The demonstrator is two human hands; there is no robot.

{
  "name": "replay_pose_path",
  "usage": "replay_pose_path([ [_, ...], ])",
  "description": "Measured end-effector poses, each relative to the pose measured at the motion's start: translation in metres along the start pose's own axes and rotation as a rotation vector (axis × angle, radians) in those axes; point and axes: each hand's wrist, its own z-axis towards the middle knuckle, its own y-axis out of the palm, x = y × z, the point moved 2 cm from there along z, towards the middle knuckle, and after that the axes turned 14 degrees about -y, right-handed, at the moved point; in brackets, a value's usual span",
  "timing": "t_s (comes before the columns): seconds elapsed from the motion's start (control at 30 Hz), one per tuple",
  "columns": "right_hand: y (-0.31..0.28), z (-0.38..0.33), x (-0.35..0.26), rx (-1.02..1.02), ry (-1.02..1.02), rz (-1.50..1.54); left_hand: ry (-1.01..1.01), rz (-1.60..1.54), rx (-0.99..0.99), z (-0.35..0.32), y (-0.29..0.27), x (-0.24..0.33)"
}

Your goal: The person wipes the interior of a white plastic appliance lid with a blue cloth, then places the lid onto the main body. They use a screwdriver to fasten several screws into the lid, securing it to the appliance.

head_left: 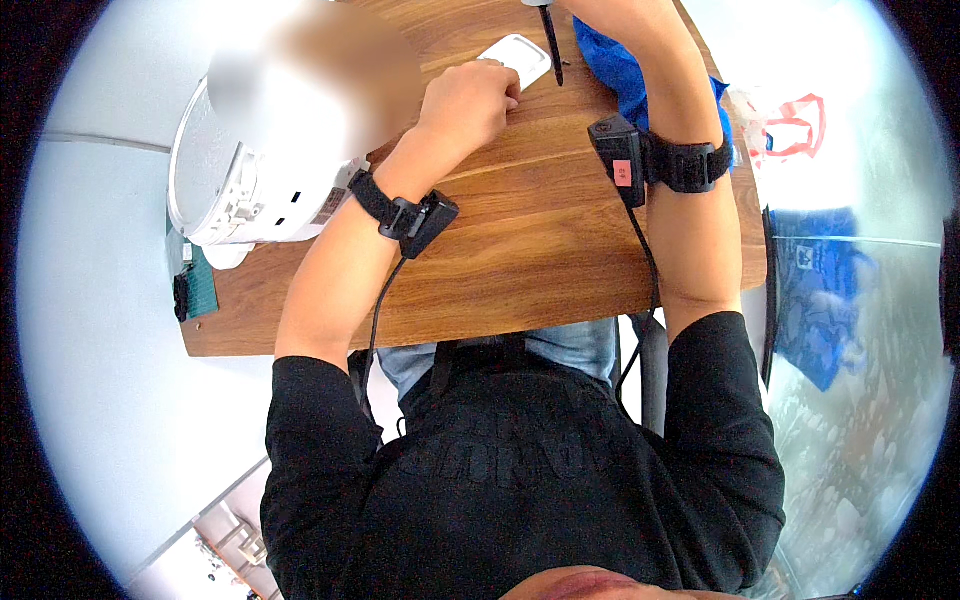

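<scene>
My left hand [468, 105] is over the wooden table with its fingers curled closed. They press on the near end of a small white rounded plastic piece [522, 62]. At the top edge, my right hand [592, 12] is mostly cut off by the frame. A screwdriver [552, 42] with a black shaft and a pale handle points down beside it, apparently in its grip; the fingers do not show. The shaft's tip is just right of the white piece, apart from it. Left of my left forearm lies a large white round-bodied appliance [255, 200], partly blurred.
A blue cloth or bag [612, 68] lies under my right forearm on the wooden table [540, 240]. Black devices [428, 225] with cables are strapped to both forearms. A green mat [202, 285] is at the left corner. Beyond the right edge, a blue bag [822, 300] is lower down.
</scene>
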Motion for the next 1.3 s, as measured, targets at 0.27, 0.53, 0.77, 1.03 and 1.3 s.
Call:
replay_pose_path([
  [0.27, 0.01, 0.0, 0.002, 0.011, -0.013, -0.03, -0.092, -0.437, 0.007, -0.013, -0.014, -0.01],
  [0.53, 0.006, -0.001, -0.008, -0.047, 0.087, 0.068, -0.123, -0.56, 0.002, -0.026, -0.028, -0.02],
  [0.77, 0.009, 0.0, -0.024, 0.008, 0.091, 0.083, -0.136, -0.811, 0.019, -0.039, -0.034, -0.023],
  [1.03, 0.014, -0.002, -0.018, 0.062, -0.024, 0.314, -0.074, -0.706, 0.094, -0.051, -0.042, -0.013],
  [1.3, 0.018, -0.002, -0.02, -0.044, 0.0, 0.303, -0.07, -0.648, 0.051, -0.055, -0.049, -0.009],
])
